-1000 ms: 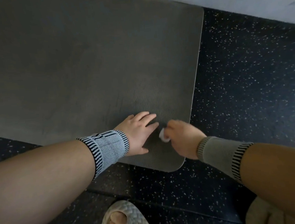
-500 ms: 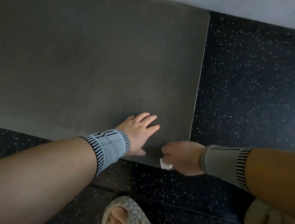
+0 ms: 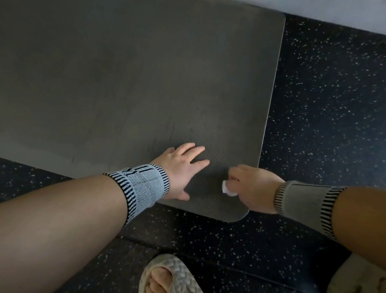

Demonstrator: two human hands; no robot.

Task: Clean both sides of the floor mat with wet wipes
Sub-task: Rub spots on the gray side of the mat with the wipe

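A grey ribbed floor mat [image 3: 136, 81] lies flat on the dark speckled floor, its near right corner rounded. My left hand [image 3: 182, 170] presses flat on the mat near that corner, fingers straight and spread. My right hand [image 3: 250, 185] grips a small crumpled white wet wipe [image 3: 226, 187] and holds it against the mat just right of my left hand, close to the near edge. Both wrists wear knitted striped bands.
Black speckled rubber floor [image 3: 334, 112] surrounds the mat. A pale wall base [image 3: 314, 0] runs along the far right. My foot in a woven beige sandal [image 3: 173, 284] is just below the mat corner; another sandal [image 3: 359, 279] shows at the bottom right.
My right hand with the wipe swept off the mat's near edge half a second ago and has come back onto the mat corner. My left hand stayed pressed in place.
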